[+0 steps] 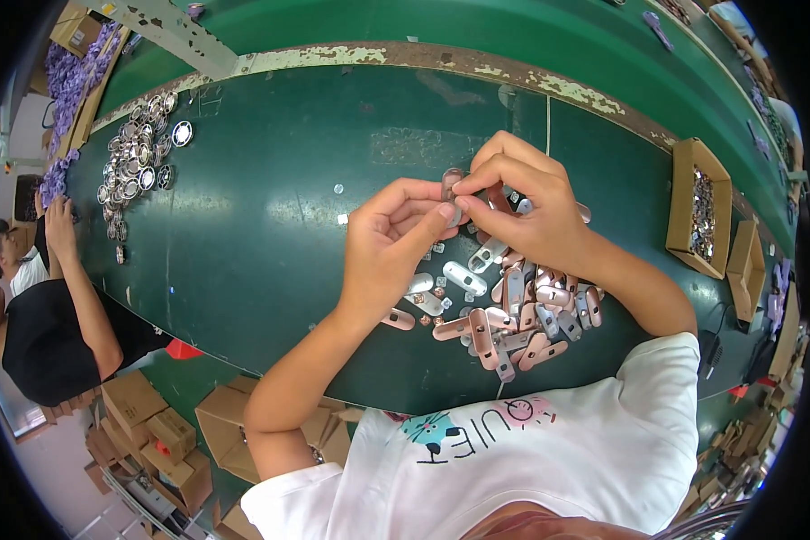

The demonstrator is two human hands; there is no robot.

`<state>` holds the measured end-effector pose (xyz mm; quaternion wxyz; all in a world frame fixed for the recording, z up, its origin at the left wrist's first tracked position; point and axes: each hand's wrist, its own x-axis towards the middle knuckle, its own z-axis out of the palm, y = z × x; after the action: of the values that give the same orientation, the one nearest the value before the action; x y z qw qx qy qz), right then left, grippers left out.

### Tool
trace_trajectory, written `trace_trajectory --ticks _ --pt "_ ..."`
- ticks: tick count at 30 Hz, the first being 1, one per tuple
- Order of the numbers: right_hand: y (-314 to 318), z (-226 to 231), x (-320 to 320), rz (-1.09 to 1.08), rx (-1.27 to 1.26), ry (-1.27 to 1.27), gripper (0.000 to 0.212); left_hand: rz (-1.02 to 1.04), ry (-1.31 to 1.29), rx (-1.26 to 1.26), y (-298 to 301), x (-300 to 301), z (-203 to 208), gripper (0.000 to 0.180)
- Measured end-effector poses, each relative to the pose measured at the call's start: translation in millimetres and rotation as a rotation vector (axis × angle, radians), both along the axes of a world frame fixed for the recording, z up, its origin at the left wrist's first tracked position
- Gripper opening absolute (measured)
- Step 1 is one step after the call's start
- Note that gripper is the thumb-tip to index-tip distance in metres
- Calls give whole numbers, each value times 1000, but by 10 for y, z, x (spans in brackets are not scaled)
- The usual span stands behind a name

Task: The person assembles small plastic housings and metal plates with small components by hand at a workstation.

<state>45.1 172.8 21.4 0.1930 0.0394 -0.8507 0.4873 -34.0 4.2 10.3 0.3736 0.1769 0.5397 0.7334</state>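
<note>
My left hand (389,241) pinches a small oval casing (451,183) with a shiny, rounded shell, holding it up above the table. My right hand (535,202) meets it from the other side, thumb and forefinger closed at the casing's edge. Whether a smaller part sits between those right fingertips is too small to make out. Below both hands lies a loose heap of oval casings (481,337), some rose-coloured and some silver, each with a small square opening. Small clear and copper-coloured bits (440,292) are scattered at the heap's left side.
Round shiny metal pieces (139,162) lie piled on the green table (270,216) at far left. An open cardboard box (678,211) of small parts and a smaller box (744,270) stand at right. A co-worker's hand (61,232) is at the left edge, near purple items.
</note>
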Motion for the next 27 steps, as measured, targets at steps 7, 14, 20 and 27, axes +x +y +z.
trace_trajectory --ticks 7,14,20,27 --pt "15 -70 -26 165 -303 -57 10 -81 -20 -38 -34 -18 -54 17" --pt "264 89 -132 285 -869 -401 13 -103 17 -30 -84 94 51 9" --pt "323 5 -258 -55 106 -253 10 -22 500 -127 -90 187 73 3" --pt "351 -242 -465 -45 471 4 15 -46 821 -169 -118 214 62 9"
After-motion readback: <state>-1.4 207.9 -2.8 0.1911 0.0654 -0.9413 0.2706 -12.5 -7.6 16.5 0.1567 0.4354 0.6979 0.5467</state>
